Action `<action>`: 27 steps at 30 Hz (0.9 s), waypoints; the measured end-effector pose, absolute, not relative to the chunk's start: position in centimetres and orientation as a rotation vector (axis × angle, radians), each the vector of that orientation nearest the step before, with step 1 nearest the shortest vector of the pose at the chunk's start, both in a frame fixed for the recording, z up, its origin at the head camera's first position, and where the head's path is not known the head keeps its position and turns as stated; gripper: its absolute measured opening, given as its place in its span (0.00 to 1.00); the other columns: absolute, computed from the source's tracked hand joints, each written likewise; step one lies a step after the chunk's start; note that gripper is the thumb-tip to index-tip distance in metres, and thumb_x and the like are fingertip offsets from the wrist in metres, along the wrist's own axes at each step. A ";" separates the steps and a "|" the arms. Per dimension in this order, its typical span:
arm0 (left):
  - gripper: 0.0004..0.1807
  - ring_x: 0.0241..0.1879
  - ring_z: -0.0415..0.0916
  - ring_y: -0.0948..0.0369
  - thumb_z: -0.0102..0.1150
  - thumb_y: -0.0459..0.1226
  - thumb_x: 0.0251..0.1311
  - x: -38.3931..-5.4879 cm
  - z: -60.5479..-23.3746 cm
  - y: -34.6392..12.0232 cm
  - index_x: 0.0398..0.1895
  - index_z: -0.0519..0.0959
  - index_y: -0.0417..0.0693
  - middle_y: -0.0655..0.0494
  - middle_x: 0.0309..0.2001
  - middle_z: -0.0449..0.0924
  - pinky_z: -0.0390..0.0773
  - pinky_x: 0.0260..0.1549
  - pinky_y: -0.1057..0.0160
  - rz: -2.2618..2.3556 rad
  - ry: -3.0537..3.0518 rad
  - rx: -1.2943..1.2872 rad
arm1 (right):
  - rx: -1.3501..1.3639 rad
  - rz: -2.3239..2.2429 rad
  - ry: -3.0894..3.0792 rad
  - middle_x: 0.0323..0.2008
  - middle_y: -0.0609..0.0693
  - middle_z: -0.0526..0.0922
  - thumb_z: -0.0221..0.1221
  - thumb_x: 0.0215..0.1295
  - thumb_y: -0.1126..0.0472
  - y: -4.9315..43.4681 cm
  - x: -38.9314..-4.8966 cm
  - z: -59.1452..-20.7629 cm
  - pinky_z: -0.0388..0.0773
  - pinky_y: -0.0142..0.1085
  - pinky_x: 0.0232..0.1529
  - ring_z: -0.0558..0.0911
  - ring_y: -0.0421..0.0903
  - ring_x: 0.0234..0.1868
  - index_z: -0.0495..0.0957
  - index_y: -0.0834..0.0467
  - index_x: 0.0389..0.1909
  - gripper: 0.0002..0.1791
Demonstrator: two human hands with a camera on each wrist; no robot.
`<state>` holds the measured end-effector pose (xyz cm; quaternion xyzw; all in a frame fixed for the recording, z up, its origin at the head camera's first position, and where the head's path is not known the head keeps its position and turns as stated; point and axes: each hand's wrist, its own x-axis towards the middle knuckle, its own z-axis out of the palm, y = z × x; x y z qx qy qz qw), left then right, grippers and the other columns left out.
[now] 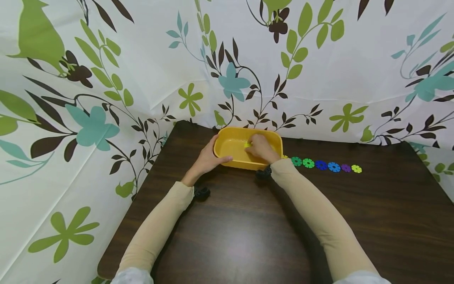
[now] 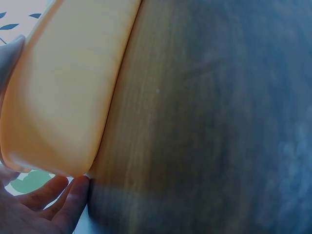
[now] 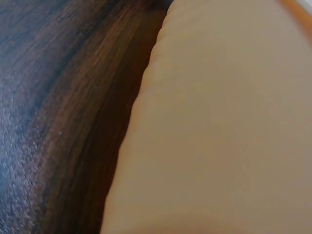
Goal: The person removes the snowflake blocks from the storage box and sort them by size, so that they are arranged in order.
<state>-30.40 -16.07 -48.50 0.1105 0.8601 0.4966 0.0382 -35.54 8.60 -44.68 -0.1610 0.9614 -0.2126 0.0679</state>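
Observation:
A yellow plastic tub [image 1: 228, 148] stands at the far side of the table. My left hand [image 1: 207, 157] grips its left end, with the thumb over the front rim and the fingers around the end wall. In the left wrist view, fingertips [image 2: 73, 200] press near the tub's lower corner. My right hand [image 1: 261, 148] reaches inside the tub with curled fingers. At its fingertips shows a small yellow-green disc [image 1: 247, 145], mostly covered by the hand. The right hand is out of sight in the right wrist view.
A row of notched plastic discs lies right of the tub, among them a green one [image 1: 308, 163], a dark blue one [image 1: 321, 165], a purple one [image 1: 345, 168] and a yellow one [image 1: 356, 169]. Behind the dark wooden table [image 1: 227, 221] hangs a leaf-patterned cloth [image 1: 142, 51].

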 end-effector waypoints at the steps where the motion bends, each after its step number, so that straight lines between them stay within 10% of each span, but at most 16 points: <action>1: 0.64 0.71 0.73 0.46 0.80 0.55 0.60 -30.4 -48.5 -16.1 0.91 0.46 0.56 0.44 0.83 0.63 0.76 0.73 0.41 1.522 2.638 0.338 | -0.480 -0.654 2.896 0.60 0.67 0.88 0.67 0.75 0.60 8.6 -35.5 -44.7 0.81 0.51 0.67 0.85 0.61 0.60 0.87 0.71 0.56 0.19; 7: 0.64 0.71 0.73 0.46 0.79 0.55 0.60 -30.4 -48.4 -16.1 0.91 0.46 0.56 0.44 0.83 0.63 0.76 0.73 0.41 1.513 2.641 0.336 | -0.443 -0.742 2.889 0.41 0.60 0.89 0.68 0.73 0.62 8.6 -35.6 -44.7 0.80 0.41 0.47 0.80 0.51 0.40 0.89 0.69 0.41 0.11; 12: 0.65 0.72 0.73 0.46 0.79 0.55 0.60 -30.3 -48.3 -16.0 0.91 0.46 0.56 0.44 0.84 0.62 0.75 0.73 0.41 1.515 2.636 0.337 | -0.394 -0.780 2.844 0.16 0.47 0.62 0.66 0.68 0.64 8.7 -36.4 -45.1 0.59 0.34 0.26 0.60 0.43 0.22 0.69 0.58 0.17 0.21; 27: 0.64 0.72 0.73 0.46 0.79 0.55 0.61 -30.4 -48.4 -15.9 0.91 0.46 0.56 0.43 0.84 0.62 0.75 0.73 0.41 1.509 2.643 0.333 | -0.256 -0.779 2.799 0.12 0.42 0.59 0.70 0.64 0.57 8.5 -35.8 -44.4 0.57 0.32 0.19 0.58 0.39 0.15 0.64 0.53 0.12 0.27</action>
